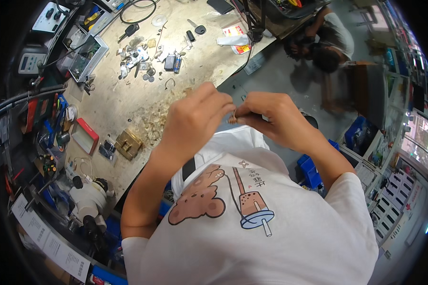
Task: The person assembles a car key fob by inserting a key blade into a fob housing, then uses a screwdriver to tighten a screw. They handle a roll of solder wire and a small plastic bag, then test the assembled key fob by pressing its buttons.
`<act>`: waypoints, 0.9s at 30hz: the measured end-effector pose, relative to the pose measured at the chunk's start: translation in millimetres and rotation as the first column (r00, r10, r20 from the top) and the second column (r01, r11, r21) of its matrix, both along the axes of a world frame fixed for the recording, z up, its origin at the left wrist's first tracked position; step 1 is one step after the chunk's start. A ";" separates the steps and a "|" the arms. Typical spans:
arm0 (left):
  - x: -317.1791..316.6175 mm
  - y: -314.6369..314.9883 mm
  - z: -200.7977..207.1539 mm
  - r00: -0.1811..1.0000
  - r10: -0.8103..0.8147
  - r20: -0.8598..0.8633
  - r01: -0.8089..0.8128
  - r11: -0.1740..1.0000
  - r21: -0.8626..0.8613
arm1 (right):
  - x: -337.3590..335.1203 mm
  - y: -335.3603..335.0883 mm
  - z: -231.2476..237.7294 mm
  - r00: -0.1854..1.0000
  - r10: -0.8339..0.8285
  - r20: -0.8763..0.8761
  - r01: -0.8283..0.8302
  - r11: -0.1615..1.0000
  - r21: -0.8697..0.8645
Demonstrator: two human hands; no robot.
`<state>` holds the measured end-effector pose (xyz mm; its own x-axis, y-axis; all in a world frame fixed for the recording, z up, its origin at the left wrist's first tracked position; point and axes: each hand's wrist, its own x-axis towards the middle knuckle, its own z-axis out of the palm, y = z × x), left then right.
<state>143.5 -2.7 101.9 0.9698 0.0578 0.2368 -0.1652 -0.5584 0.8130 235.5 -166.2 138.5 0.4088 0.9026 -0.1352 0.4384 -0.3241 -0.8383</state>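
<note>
Both hands meet in front of my shirt, just off the workbench's edge. My right hand is closed, thumb and forefinger pinching a small coppery, coil-like piece. Close against it, my left hand has its fingers bent and pressed together; its fingertips are partly hidden, so what they grip cannot be made out. Below and left of that hand, a brass block-shaped part lies on the workbench. Pale shavings are scattered beside it.
Farther up the bench lie a key, a small battery, coins and loose parts. A grey bin, a red-edged box and a white microscope-like device stand at left. Another person crouches at upper right.
</note>
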 end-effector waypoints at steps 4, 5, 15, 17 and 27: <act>3.7 -1.5 -6.3 0.997 -0.072 -0.004 0.071 0.990 -0.123 | 4.2 -1.9 2.4 0.836 -0.311 -0.451 0.372 0.927 0.050; -1.0 -7.6 -2.9 0.997 -0.062 -0.045 0.058 0.995 -0.087 | 5.8 0.4 -1.0 0.829 -0.409 -0.381 0.436 0.900 -0.017; 11.0 0.1 -9.1 0.994 -0.097 -0.052 0.093 0.993 -0.069 | 0.2 -3.2 -0.4 0.973 -0.230 0.029 0.226 0.968 0.106; 2.8 -10.4 -9.9 0.993 -0.118 -0.015 0.116 0.988 -0.103 | 6.7 -2.1 -0.9 0.932 -0.351 0.087 0.346 0.936 0.069; 12.2 -1.6 -2.6 0.977 -0.134 -0.163 0.119 0.988 -0.101 | 0.9 -8.0 -1.9 0.970 -0.223 0.097 0.195 0.952 0.237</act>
